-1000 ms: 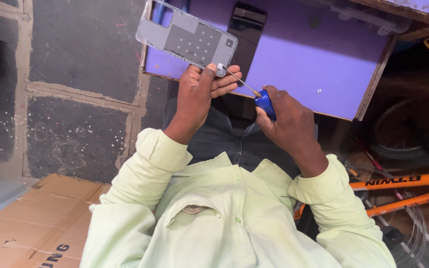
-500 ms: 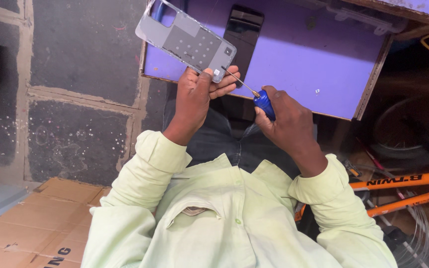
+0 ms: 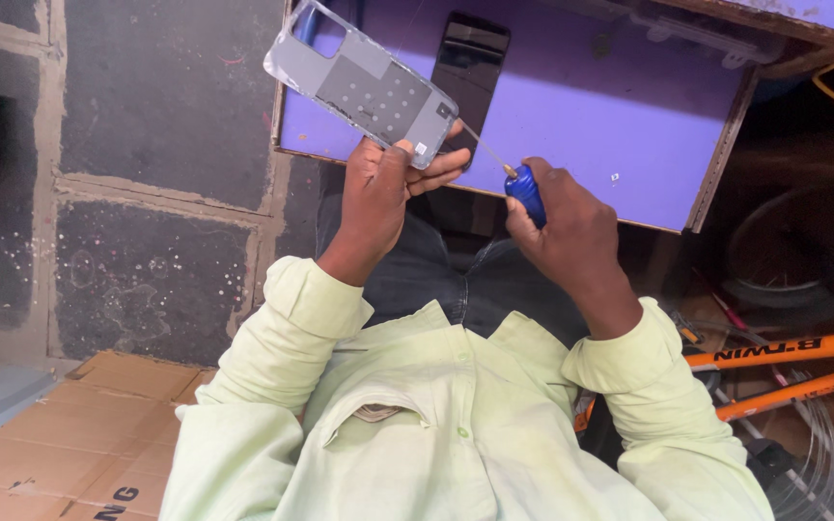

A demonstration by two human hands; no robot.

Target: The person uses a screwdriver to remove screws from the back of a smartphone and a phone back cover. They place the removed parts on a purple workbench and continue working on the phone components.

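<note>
My left hand [image 3: 383, 193] grips the lower end of a grey phone back cover [image 3: 359, 82], holding it tilted up above the purple table [image 3: 581, 125]. My right hand [image 3: 567, 227] is closed around a small screwdriver with a blue handle [image 3: 525, 193]. Its thin metal shaft [image 3: 483, 147] points up and left, with the tip at the cover's lower right corner. A black phone [image 3: 470, 68] lies flat on the purple table just behind the cover. Both of my sleeves are pale green.
A dark tiled wall or floor surface [image 3: 147, 145] fills the left. Flattened brown cardboard [image 3: 60, 444] lies at the lower left. An orange bicycle frame [image 3: 784, 371] with a wheel and cables sits at the right, below the table's edge.
My left hand has lifted the back cover slightly higher and further left. My right hand with the screwdriver has stayed close to the cover's lower corner.
</note>
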